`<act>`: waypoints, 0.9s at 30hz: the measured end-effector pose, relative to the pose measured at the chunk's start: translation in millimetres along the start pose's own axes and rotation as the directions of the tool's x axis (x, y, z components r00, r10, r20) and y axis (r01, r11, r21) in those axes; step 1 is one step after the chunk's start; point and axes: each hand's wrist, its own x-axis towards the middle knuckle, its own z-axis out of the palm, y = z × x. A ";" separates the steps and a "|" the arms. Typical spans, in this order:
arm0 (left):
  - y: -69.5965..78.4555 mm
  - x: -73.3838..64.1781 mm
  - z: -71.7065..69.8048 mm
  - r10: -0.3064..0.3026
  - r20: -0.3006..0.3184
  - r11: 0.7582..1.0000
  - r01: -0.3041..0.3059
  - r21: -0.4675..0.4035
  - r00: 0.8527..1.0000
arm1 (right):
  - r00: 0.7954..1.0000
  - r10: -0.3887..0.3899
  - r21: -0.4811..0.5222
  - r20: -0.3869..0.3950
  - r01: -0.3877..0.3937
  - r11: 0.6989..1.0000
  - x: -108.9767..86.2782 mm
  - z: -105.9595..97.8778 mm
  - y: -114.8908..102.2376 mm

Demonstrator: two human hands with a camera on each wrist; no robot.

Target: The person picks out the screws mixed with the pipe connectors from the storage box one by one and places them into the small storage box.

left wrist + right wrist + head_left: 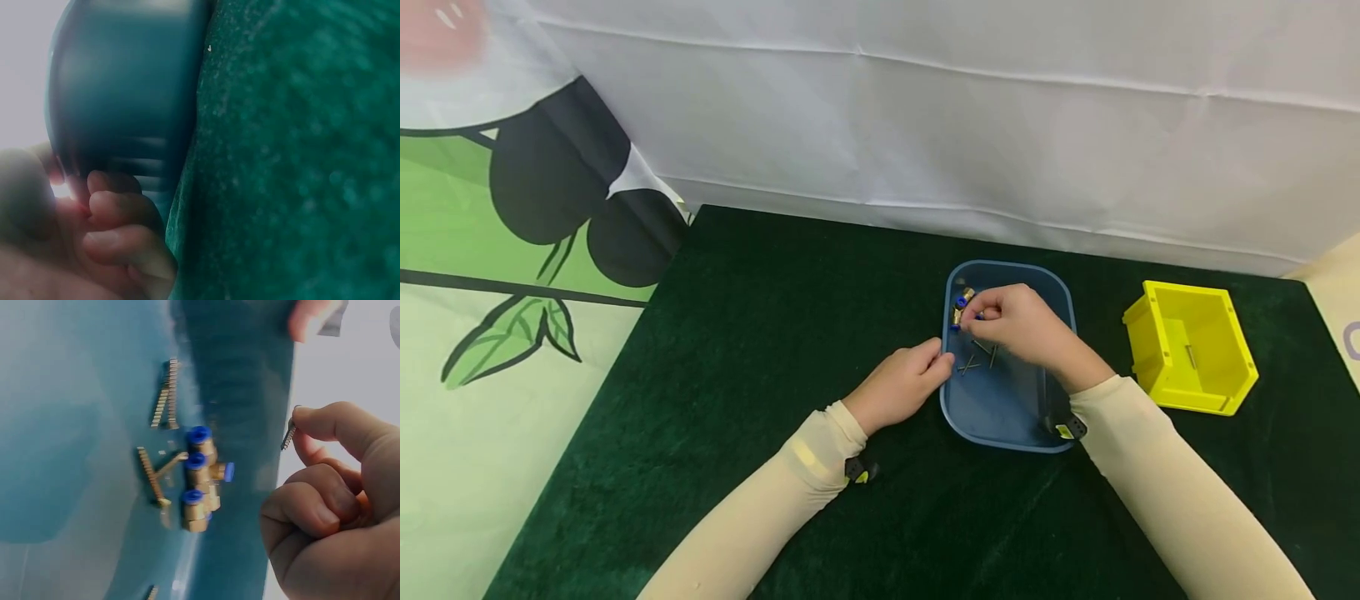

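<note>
My left hand grips the left rim of a blue tray, its thumb at the rim. In the left wrist view, its curled fingers lie against the tray's outer wall. Over the tray, my right hand pinches a small screw between thumb and forefinger, with the other fingers curled in. Below it, several brass pneumatic fittings with blue ends cluster by the tray wall. Several loose screws lie beside them on the tray floor.
To the right of the tray stands a yellow bin with a screw on its floor. A dark green cloth covers the table. Behind it hangs a white sheet, and a printed backdrop is at the left.
</note>
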 end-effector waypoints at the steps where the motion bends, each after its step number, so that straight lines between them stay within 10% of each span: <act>1: 0.5 -0.2 -0.5 0.001 0.002 1.000 -0.001 -0.003 1.000 | 1.000 -0.006 0.014 -0.009 0.006 1.000 -1.9 -2.4 -2.1; 17: -3.7 -1.3 -5.0 -0.004 0.012 1.000 0.004 -0.009 1.000 | 0.985 0.011 0.059 -0.170 -0.001 0.998 -33.8 -26.8 -21.1; 27: -11.4 1.1 -10.3 -0.012 -0.008 1.000 0.012 -0.005 1.000 | 0.941 0.044 0.001 -0.336 -0.047 0.999 -52.7 -40.6 -1.7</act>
